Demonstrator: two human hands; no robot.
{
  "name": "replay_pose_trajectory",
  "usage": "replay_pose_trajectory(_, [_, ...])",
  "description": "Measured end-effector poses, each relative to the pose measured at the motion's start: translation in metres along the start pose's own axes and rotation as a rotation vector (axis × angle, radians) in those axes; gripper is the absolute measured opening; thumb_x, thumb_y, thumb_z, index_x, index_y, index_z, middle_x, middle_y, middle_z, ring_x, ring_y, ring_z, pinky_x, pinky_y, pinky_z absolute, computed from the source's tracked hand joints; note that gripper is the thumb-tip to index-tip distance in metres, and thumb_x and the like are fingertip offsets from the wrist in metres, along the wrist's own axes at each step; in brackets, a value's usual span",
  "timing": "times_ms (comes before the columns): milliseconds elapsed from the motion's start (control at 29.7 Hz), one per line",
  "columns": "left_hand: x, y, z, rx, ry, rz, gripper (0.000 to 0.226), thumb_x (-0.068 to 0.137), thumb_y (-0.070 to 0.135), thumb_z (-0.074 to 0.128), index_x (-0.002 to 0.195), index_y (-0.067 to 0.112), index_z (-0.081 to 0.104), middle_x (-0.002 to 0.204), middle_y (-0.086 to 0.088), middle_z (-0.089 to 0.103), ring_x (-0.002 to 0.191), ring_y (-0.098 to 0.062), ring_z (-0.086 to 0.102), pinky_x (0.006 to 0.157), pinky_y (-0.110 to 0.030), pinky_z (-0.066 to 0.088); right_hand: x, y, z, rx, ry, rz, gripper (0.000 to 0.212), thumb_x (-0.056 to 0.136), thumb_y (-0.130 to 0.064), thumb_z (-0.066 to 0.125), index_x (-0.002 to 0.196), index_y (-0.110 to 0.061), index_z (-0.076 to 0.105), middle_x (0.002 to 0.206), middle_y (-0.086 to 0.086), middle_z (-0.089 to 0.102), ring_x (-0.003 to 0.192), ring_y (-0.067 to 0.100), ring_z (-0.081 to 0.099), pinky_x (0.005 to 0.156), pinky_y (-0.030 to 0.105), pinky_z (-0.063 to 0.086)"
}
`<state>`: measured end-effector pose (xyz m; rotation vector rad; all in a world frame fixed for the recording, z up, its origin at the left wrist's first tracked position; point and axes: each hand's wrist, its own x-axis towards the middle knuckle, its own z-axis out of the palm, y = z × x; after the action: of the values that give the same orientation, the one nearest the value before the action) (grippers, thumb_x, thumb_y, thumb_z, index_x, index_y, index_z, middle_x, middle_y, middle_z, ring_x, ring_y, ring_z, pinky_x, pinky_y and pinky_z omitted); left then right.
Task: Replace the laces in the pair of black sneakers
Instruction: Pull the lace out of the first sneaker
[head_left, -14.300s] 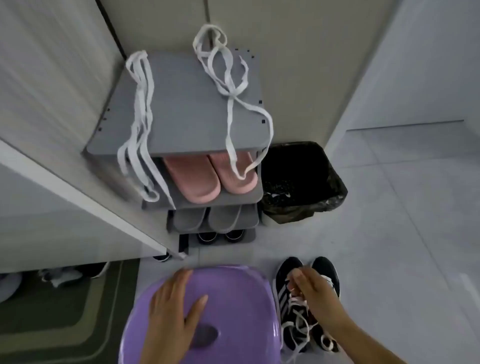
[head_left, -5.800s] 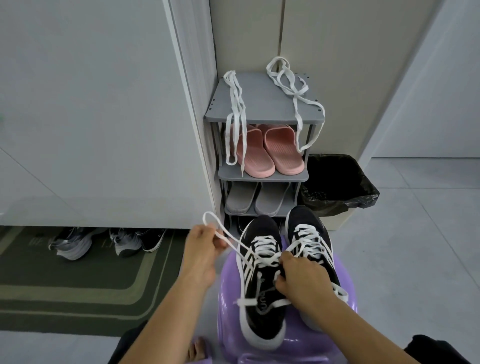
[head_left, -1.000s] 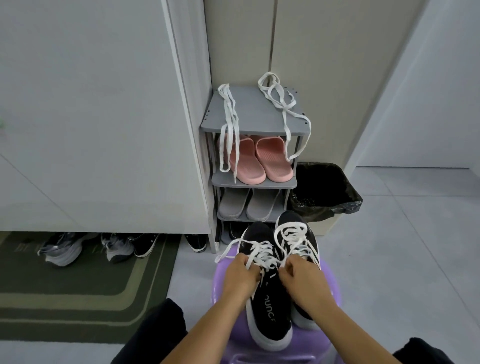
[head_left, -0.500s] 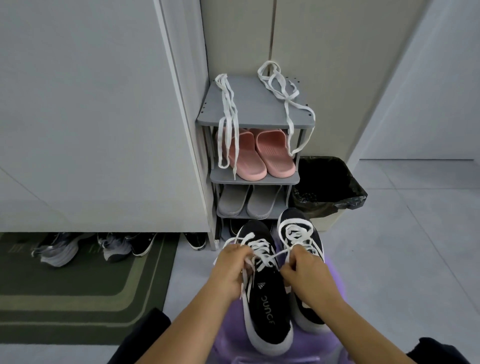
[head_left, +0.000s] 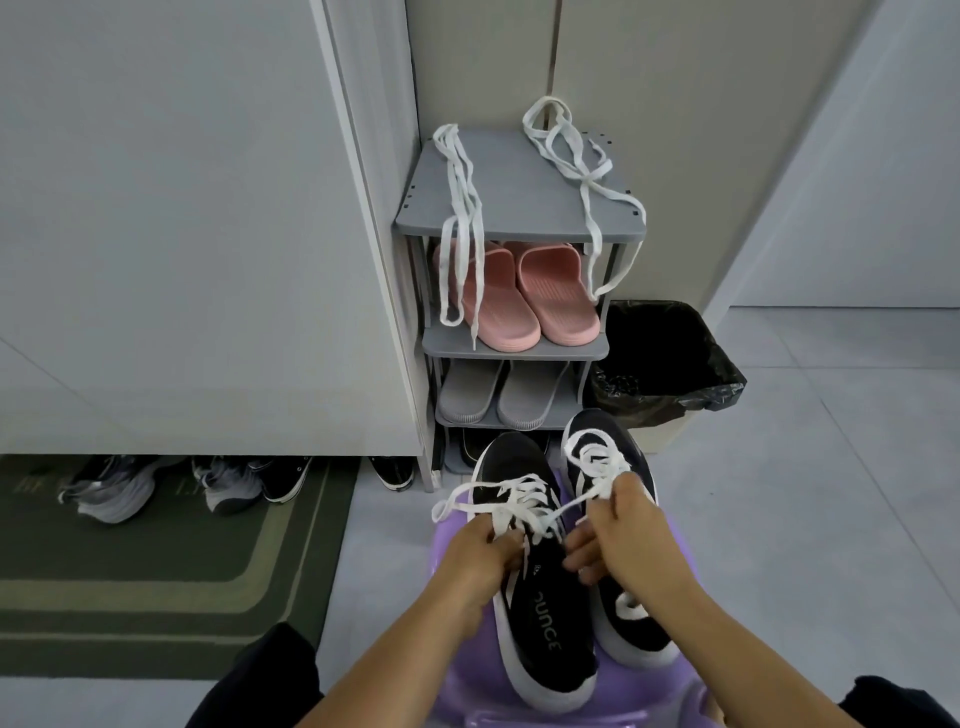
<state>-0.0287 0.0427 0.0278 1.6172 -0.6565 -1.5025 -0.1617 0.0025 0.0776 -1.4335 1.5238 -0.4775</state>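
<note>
Left sneaker and right sneaker sit side by side on purple stool, toes at its far edge, heels toward near edge. Left hand pinches white lace by left sneaker's top eyelets. Right hand pinches the other strand, pulled across over right sneaker, lower fingers loosely curled. Progress looks early: both shoes carry white laces, left one slack at the top, right one fully laced. Spare laces drape off the front edge of the shoe rack top shelf, untouched, likely the replacements. Left to do: strip both, rethread both. Writing: "OUNCE" on left insole, start hidden
</note>
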Motion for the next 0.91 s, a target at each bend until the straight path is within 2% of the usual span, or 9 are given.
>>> replay_pose_trajectory(101, [0.001, 0.001, -0.004, -0.066, 0.024, -0.019, 0.019, 0.093, -0.002, 0.044, 0.084, 0.01, 0.055, 0.074, -0.002, 0.058, 0.061, -0.009, 0.051, 0.057, -0.019, 0.038, 0.002, 0.001, -0.006, 0.187, 0.054, 0.042, 0.018, 0.098, -0.009, 0.032, 0.08, -0.011, 0.031, 0.065, 0.015, 0.064, 0.044, 0.022, 0.059, 0.034, 0.025, 0.041])
replay_pose_trajectory(169, [0.0, 0.001, -0.005, -0.065, 0.056, -0.01, 0.019, 0.093, -0.002, 0.045, 0.081, 0.011, 0.052, 0.074, -0.002, 0.058, 0.061, -0.01, 0.053, 0.056, -0.018, 0.041, 0.0, 0.004, -0.007, 0.149, 0.014, 0.056, 0.014, 0.099, -0.021, 0.039, 0.092, -0.009, 0.037, 0.066, 0.01, 0.065, 0.043, 0.019, 0.056, 0.034, 0.021, 0.037])
replay_pose_trajectory(303, [-0.002, 0.004, -0.002, -0.088, 0.119, 0.028, 0.01, 0.091, 0.0, 0.048, 0.083, 0.005, 0.048, 0.079, -0.008, 0.059, 0.064, -0.012, 0.056, 0.057, -0.016, 0.047, -0.006, 0.02, 0.008, -0.507, 0.011, -0.132, 0.035, 0.089, -0.054, 0.045, 0.099, -0.02, 0.048, 0.079, -0.005, 0.06, 0.074, 0.017, 0.057, 0.067, 0.029, 0.043])
replay_pose_trajectory(337, [-0.001, 0.005, -0.001, -0.116, 0.13, 0.034, 0.006, 0.091, 0.0, 0.049, 0.086, 0.004, 0.049, 0.081, -0.01, 0.06, 0.066, -0.013, 0.057, 0.06, -0.018, 0.049, -0.008, 0.022, 0.013, -0.559, 0.028, -0.154, 0.037, 0.089, -0.057, 0.042, 0.097, -0.021, 0.05, 0.086, -0.004, 0.06, 0.083, 0.018, 0.058, 0.073, 0.03, 0.042])
replay_pose_trajectory(506, [0.001, 0.007, 0.001, -0.208, 0.19, 0.018, 0.008, 0.088, -0.003, 0.045, 0.089, 0.002, 0.05, 0.067, -0.008, 0.053, 0.055, -0.013, 0.048, 0.055, -0.022, 0.043, -0.014, 0.026, 0.035, -0.487, 0.087, -0.1, 0.033, 0.094, -0.052, 0.036, 0.093, -0.019, 0.042, 0.101, 0.0, 0.053, 0.09, 0.024, 0.059, 0.074, 0.032, 0.043])
replay_pose_trajectory(641, [0.006, 0.027, -0.009, -0.255, 0.215, 0.026, 0.017, 0.089, 0.0, 0.045, 0.074, 0.008, 0.046, 0.056, -0.002, 0.039, 0.04, -0.008, 0.038, 0.05, -0.023, 0.041, -0.015, 0.029, 0.042, -0.503, 0.153, -0.092, 0.028, 0.096, -0.048, 0.032, 0.092, -0.021, 0.038, 0.104, -0.003, 0.053, 0.091, 0.024, 0.06, 0.069, 0.032, 0.04])
replay_pose_trajectory(775, [0.004, 0.037, -0.02, -0.004, 0.247, 0.203, 0.014, 0.084, 0.003, 0.056, 0.086, 0.012, 0.045, 0.078, -0.006, 0.049, 0.064, -0.015, 0.049, 0.067, -0.026, 0.044, -0.015, 0.032, 0.047, -0.424, 0.162, -0.088, 0.021, 0.097, -0.043, 0.034, 0.089, -0.023, 0.037, 0.106, -0.004, 0.052, 0.094, 0.024, 0.059, 0.07, 0.032, 0.037])
replay_pose_trajectory(843, [-0.002, 0.023, -0.017, 0.04, 0.286, 0.158, 0.038, 0.081, 0.006, 0.066, 0.111, 0.012, 0.044, 0.101, -0.007, 0.051, 0.089, -0.017, 0.054, 0.076, -0.021, 0.047, -0.017, 0.031, 0.052, -0.279, 0.183, -0.051, 0.018, 0.096, -0.037, 0.04, 0.094, -0.021, 0.045, 0.105, -0.004, 0.047, 0.094, 0.024, 0.058, 0.072, 0.031, 0.037])
replay_pose_trajectory(910, [-0.008, 0.001, -0.01, 0.235, 0.436, 0.067, 0.071, 0.076, 0.023, 0.075, 0.132, 0.01, 0.034, 0.126, -0.006, 0.044, 0.118, -0.024, 0.046, 0.095, -0.035, 0.043, -0.017, 0.031, 0.058, -0.078, 0.213, -0.017, 0.01, 0.094, -0.03, 0.048, 0.094, -0.021, 0.051, 0.106, -0.003, 0.048, 0.089, 0.02, 0.055, 0.078, 0.031, 0.04])
